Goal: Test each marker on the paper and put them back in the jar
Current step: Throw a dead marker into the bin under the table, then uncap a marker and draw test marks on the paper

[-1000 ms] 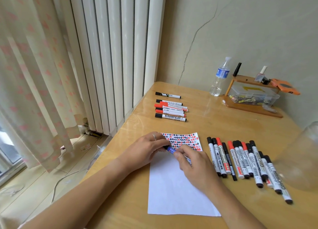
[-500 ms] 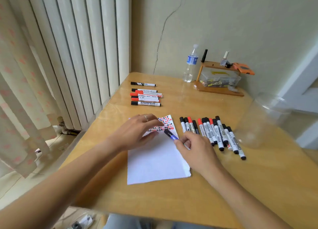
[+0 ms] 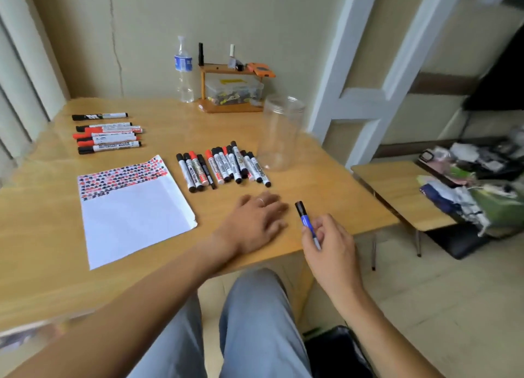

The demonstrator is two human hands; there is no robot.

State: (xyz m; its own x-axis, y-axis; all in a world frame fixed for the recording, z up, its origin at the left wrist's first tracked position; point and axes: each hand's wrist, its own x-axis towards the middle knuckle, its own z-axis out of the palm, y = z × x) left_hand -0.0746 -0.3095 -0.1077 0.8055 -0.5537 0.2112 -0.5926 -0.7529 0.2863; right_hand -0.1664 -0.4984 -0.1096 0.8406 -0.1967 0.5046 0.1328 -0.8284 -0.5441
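Near the table's front edge, blue marker: a capped marker (image 3: 307,224) with a blue barrel and black cap, held off the surface, cap pointing up and away from the person.
Right hand: the right hand (image 3: 331,245) pinches the marker's lower barrel between thumb and curled fingers, out past the table's front right edge.
Left hand: the left hand (image 3: 256,221) lies palm down on the wooden table (image 3: 51,278), fingers spread and relaxed, gripping nothing; a ring shows on one finger.
Paper: a white sheet (image 3: 133,213) lies left of the left hand, its far strip filled with rows of red and black marks.
Marker row: a row of black- and red-capped markers (image 3: 224,166) lies side by side beyond the left hand, between the paper and the jar.
Jar: a clear jar (image 3: 280,133) stands upright just right of that row, with no marker visible inside.
Far markers: a second group of markers (image 3: 109,133) lies at the far left of the table.
Back edge: a water bottle (image 3: 183,69) stands beside a small wooden shelf (image 3: 231,88) against the wall.
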